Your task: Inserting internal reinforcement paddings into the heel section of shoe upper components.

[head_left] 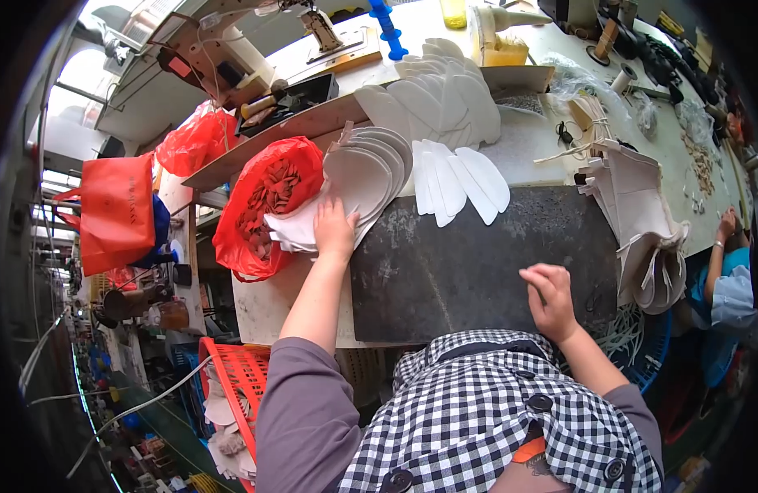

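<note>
My left hand point(335, 228) lies with its fingers stretched out over a stack of white curved cut pieces point(362, 177), left of the black board. The pieces are fanned in overlapping layers; the hand covers part of the lower ones. Over the right part of the black board point(477, 263) is my right hand point(550, 300), its fingers curled in loosely, with nothing visible in them. Several narrow white rounded pieces point(461, 181) lie overlapping at the board's far edge. Behind them a larger heap of similar white pieces point(436, 94) is spread out.
A red plastic bag point(231, 238) of small reddish pieces stands left of the stack. Bundled whitish shaped pieces point(629, 197) stand at the board's right edge. A red basket point(252, 370) holds cut pieces below left. Another person's hand point(726, 223) is at far right.
</note>
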A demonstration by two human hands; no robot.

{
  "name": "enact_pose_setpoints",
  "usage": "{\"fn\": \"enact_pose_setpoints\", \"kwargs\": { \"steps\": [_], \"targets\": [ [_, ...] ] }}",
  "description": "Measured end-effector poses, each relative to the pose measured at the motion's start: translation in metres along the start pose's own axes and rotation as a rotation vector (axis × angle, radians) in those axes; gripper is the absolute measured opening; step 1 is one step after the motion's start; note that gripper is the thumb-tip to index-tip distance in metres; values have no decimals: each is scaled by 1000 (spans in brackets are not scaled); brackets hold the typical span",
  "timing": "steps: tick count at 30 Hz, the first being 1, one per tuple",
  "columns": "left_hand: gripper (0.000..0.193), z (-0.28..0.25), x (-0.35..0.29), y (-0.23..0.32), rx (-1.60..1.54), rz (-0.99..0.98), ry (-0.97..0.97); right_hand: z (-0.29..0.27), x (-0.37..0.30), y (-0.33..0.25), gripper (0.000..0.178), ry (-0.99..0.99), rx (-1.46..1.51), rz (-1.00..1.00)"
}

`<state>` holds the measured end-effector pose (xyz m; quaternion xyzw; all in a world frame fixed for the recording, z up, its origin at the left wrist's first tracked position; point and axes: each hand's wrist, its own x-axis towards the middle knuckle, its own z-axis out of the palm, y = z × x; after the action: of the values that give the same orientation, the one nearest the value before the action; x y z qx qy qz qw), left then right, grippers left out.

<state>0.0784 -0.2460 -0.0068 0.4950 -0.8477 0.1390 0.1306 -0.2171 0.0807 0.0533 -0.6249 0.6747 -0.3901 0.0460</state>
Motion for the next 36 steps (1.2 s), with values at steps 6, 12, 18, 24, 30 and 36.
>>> {"fn": "enact_pose_setpoints", "kwargs": {
  "steps": [6, 12, 18, 24, 30, 36],
  "targets": [
    [7, -11, -25, 1, -500, 138, 24, 87, 103, 59, 41, 27, -187, 231],
    [34, -93, -89, 30, -680, 829, -537, 107, 142, 77, 73, -49, -306, 543],
    [21, -67, -11, 38, -451, 199, 102, 107, 141, 74, 61, 0, -231, 569],
    [28, 6, -10, -8, -83, 308, -58, 114, 106, 69, 25, 177, 37, 379],
    [24, -3, 7, -10, -137, 336, -39, 99, 97, 59, 21, 194, 722, 712],
    [18, -33, 49, -40, -868, -640, 310, 96, 81, 9, 32, 6, 839, 437]
  ]
}}
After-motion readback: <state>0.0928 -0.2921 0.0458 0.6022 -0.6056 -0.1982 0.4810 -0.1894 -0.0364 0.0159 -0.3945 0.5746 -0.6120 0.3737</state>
